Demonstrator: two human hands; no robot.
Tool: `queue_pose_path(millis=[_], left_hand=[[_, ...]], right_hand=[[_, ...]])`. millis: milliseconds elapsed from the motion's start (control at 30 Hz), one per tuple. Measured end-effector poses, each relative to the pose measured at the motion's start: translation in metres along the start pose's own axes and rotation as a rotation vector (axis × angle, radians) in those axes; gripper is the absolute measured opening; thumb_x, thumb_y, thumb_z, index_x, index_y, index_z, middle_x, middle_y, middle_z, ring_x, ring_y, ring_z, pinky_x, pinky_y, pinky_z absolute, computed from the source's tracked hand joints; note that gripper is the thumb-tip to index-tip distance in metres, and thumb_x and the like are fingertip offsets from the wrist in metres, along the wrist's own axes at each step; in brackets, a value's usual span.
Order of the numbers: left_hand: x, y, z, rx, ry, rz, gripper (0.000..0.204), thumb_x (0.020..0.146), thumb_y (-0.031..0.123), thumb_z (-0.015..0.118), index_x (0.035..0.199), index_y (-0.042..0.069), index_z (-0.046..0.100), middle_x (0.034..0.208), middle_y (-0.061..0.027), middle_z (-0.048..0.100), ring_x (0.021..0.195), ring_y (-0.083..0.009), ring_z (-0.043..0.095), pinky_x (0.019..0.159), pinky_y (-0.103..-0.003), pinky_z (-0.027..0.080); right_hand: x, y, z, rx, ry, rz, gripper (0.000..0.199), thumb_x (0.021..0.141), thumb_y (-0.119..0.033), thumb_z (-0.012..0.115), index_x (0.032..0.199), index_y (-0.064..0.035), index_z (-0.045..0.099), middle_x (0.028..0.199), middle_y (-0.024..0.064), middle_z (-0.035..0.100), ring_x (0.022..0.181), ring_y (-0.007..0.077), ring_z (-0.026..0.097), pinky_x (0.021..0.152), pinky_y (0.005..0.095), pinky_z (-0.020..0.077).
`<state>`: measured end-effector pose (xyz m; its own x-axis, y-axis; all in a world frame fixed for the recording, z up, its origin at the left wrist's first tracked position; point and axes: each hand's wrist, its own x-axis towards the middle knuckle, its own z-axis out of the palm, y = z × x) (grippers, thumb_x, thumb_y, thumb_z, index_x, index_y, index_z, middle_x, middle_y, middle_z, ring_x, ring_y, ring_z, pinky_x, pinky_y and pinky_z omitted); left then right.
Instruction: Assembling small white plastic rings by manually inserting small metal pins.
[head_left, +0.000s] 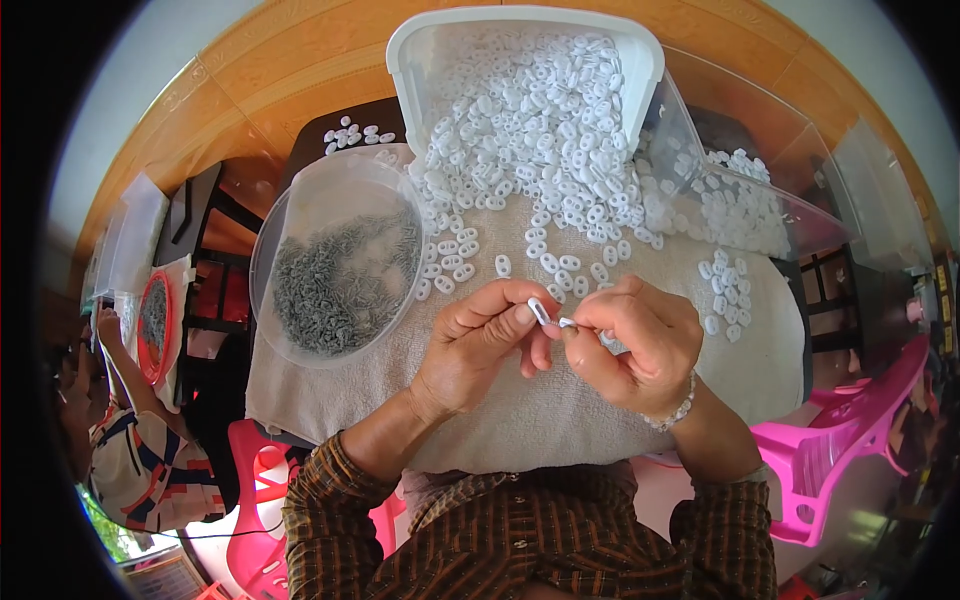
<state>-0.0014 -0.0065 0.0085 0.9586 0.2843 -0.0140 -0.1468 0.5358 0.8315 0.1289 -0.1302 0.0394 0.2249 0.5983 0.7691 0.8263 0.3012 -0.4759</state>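
Observation:
My left hand (478,345) pinches a small white oval plastic piece (539,311) with a dark slot in its face, between thumb and forefinger. Close beside it, my right hand (640,345) is closed, thumb against forefinger, on a small whitish part (567,323) whose exact kind is too small to tell. The two parts nearly meet, and whether they touch I cannot tell. Below and behind the hands, loose white oval pieces (568,262) with two holes each lie on the beige towel (480,440). Some are partly hidden by my right hand.
A white bin (400,75) lies tipped at the back, spilling white pieces. To the left stands a round clear tub (262,290) of small thin grey parts. At the right are a clear box (820,215) and pink chair (835,430). Another person's arm (130,370) shows far left.

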Motion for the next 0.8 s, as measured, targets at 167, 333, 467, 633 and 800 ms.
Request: queue_pose_path(millis=[167, 333, 467, 633, 800], left_hand=[[-0.0001, -0.0005, 0.0002, 0.034, 0.006, 0.005, 0.020, 0.095, 0.015, 0.047, 0.105, 0.001, 0.056, 0.084, -0.0074, 0.059, 0.068, -0.0146, 0.057, 0.058, -0.026, 0.045], [0.0001, 0.0006, -0.0002, 0.090, 0.003, 0.018, 0.020, 0.095, 0.016, 0.047, 0.105, 0.001, 0.057, 0.085, -0.0072, 0.060, 0.068, -0.0141, 0.057, 0.058, -0.025, 0.045], [-0.0004, 0.0005, -0.0002, 0.096, 0.014, 0.020, 0.020, 0.095, 0.016, 0.048, 0.105, 0.001, 0.057, 0.085, -0.0068, 0.060, 0.068, -0.0138, 0.057, 0.058, -0.025, 0.045], [-0.0004, -0.0004, 0.0000, 0.122, 0.020, 0.022, 0.021, 0.094, 0.016, 0.049, 0.104, 0.000, 0.057, 0.084, -0.0066, 0.060, 0.069, -0.0135, 0.058, 0.058, -0.025, 0.046], [-0.0007, 0.0005, 0.0007, 0.134, 0.024, 0.018, 0.021, 0.094, 0.016, 0.049, 0.104, 0.000, 0.058, 0.084, -0.0062, 0.060, 0.069, -0.0133, 0.057, 0.059, -0.025, 0.046]], right_hand=[[0.0000, -0.0004, 0.0001, -0.013, -0.002, 0.009, 0.010, 0.067, 0.005, 0.063, 0.071, -0.0006, 0.056, 0.061, 0.0072, 0.059, 0.049, 0.0132, 0.054, 0.044, 0.0235, 0.0423], [0.0001, -0.0003, 0.0004, -0.017, -0.006, 0.030, 0.011, 0.067, 0.004, 0.065, 0.072, -0.0011, 0.056, 0.062, 0.0070, 0.059, 0.049, 0.0127, 0.054, 0.044, 0.0231, 0.0423], [-0.0008, -0.0008, 0.0006, -0.027, -0.007, 0.033, 0.011, 0.067, 0.004, 0.065, 0.072, -0.0014, 0.056, 0.063, 0.0070, 0.059, 0.049, 0.0127, 0.054, 0.044, 0.0230, 0.0420], [-0.0010, 0.0007, 0.0023, -0.026, -0.009, 0.031, 0.012, 0.066, 0.005, 0.065, 0.071, -0.0018, 0.057, 0.063, 0.0064, 0.059, 0.049, 0.0128, 0.054, 0.044, 0.0231, 0.0416], [-0.0007, 0.0007, 0.0026, -0.045, -0.002, 0.021, 0.012, 0.065, 0.005, 0.065, 0.071, -0.0018, 0.057, 0.063, 0.0063, 0.059, 0.049, 0.0129, 0.053, 0.044, 0.0236, 0.0410]])
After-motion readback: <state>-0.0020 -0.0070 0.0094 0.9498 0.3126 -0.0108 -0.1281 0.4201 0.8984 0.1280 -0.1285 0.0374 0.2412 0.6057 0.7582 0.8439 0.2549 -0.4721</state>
